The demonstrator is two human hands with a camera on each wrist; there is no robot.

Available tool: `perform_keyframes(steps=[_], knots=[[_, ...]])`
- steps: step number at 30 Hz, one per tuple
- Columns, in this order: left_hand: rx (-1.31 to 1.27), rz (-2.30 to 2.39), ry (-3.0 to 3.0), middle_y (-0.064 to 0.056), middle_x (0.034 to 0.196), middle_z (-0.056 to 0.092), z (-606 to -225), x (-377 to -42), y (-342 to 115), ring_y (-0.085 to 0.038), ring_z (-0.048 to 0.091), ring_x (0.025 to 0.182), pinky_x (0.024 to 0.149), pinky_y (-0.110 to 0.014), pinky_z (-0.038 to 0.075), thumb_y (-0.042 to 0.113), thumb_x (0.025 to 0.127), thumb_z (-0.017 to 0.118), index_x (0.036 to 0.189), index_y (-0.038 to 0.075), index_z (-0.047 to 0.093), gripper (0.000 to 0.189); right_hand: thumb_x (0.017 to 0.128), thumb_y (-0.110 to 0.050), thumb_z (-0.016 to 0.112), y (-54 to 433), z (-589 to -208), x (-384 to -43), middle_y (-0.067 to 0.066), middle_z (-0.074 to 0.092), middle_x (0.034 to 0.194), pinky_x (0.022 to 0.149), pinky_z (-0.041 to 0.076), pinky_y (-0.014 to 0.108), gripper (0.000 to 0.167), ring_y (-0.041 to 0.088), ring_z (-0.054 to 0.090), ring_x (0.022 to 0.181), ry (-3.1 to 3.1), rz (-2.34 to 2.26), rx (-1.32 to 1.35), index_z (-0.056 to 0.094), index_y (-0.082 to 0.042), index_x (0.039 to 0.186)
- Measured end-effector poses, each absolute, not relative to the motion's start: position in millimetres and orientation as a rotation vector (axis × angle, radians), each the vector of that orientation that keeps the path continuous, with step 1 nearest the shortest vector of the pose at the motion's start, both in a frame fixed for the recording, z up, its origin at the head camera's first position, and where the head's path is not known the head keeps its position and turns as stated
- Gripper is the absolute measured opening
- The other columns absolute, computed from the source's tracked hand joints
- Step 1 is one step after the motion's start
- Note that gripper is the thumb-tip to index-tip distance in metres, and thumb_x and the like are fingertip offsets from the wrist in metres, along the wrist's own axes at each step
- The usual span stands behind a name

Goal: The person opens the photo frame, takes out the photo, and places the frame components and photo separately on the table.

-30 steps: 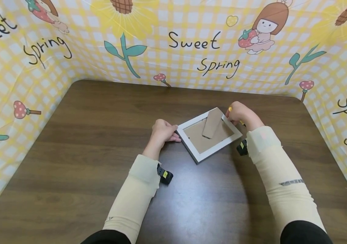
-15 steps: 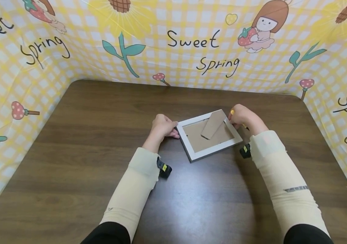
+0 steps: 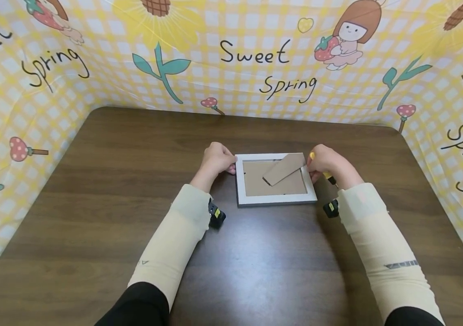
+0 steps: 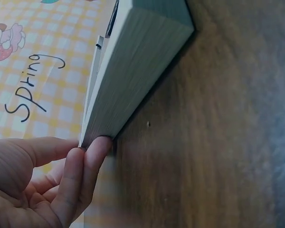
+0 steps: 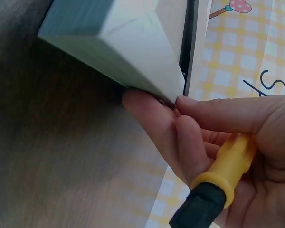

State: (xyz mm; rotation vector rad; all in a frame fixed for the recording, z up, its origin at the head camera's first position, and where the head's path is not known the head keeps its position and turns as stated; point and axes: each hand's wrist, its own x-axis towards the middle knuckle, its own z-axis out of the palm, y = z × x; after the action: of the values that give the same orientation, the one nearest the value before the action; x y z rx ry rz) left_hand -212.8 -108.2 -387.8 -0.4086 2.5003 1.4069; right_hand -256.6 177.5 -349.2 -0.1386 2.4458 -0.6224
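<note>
A white picture frame (image 3: 276, 200) lies back side up on the brown table, its long sides running left to right. Its tan backing board (image 3: 255, 181) carries a slanted tan stand flap (image 3: 284, 169). My left hand (image 3: 216, 159) pinches the left edge; in the left wrist view the thumb is on top and the fingers (image 4: 97, 152) are against the side and lower edge. At the far right corner, my right hand (image 3: 324, 164) pinches the frame between thumb and fingers. The same hand keeps a yellow-handled screwdriver (image 5: 228, 164) with a black collar tucked in its palm.
A brown wooden table (image 3: 93, 217) spreads out around the frame. Yellow-checked cloth (image 3: 247, 27) printed with flowers and lettering stands along the back and both sides. Each wrist wears a small black camera (image 3: 217, 216).
The frame has turned clockwise, from a slant to square with the table. My left hand has moved away toward the back; my right hand has come slightly nearer. Both keep hold of it.
</note>
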Motion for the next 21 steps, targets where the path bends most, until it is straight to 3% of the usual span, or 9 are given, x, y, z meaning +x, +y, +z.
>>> perform_keyframes(steps=[7, 14, 18, 21], knots=[[-0.369, 1.389, 2.496, -0.012, 0.081, 0.073, -387, -216, -111, -0.011, 0.070, 0.061, 0.068, -0.022, 0.054, 0.014, 0.092, 0.069, 0.097, -0.001, 0.073, 0.016, 0.091, 0.004, 0.055, 180, -349, -252, 0.012, 0.067, 0.069, 0.060, 0.055, 0.028, 0.011, 0.016, 0.071, 0.057, 2.400, -0.707, -0.122, 0.058, 0.013, 0.097], [-0.317, 1.494, 2.336, -0.012, 0.089, 0.066, -386, -205, -117, -0.011, 0.067, 0.063, 0.071, -0.027, 0.059, 0.016, 0.096, 0.065, 0.107, -0.004, 0.068, 0.023, 0.097, 0.001, 0.049, 186, -336, -251, 0.010, 0.069, 0.064, 0.064, 0.058, 0.031, 0.023, 0.017, 0.070, 0.056, 2.383, -0.943, -0.068, 0.053, 0.019, 0.111], [-0.317, 1.550, 2.272, -0.013, 0.092, 0.065, -384, -192, -121, -0.013, 0.066, 0.069, 0.073, -0.028, 0.059, 0.016, 0.097, 0.063, 0.111, -0.004, 0.066, 0.025, 0.102, -0.008, 0.050, 185, -323, -250, 0.000, 0.066, 0.061, 0.060, 0.057, 0.027, 0.027, 0.011, 0.065, 0.052, 2.455, -1.165, -0.051, 0.054, 0.016, 0.112], [-0.312, 1.572, 2.259, -0.013, 0.097, 0.064, -383, -181, -121, -0.015, 0.066, 0.075, 0.076, -0.028, 0.059, 0.017, 0.098, 0.062, 0.115, -0.003, 0.065, 0.026, 0.105, -0.023, 0.049, 184, -314, -246, -0.004, 0.063, 0.058, 0.052, 0.052, 0.023, 0.032, 0.006, 0.058, 0.049, 2.483, -1.408, -0.051, 0.060, 0.008, 0.105]])
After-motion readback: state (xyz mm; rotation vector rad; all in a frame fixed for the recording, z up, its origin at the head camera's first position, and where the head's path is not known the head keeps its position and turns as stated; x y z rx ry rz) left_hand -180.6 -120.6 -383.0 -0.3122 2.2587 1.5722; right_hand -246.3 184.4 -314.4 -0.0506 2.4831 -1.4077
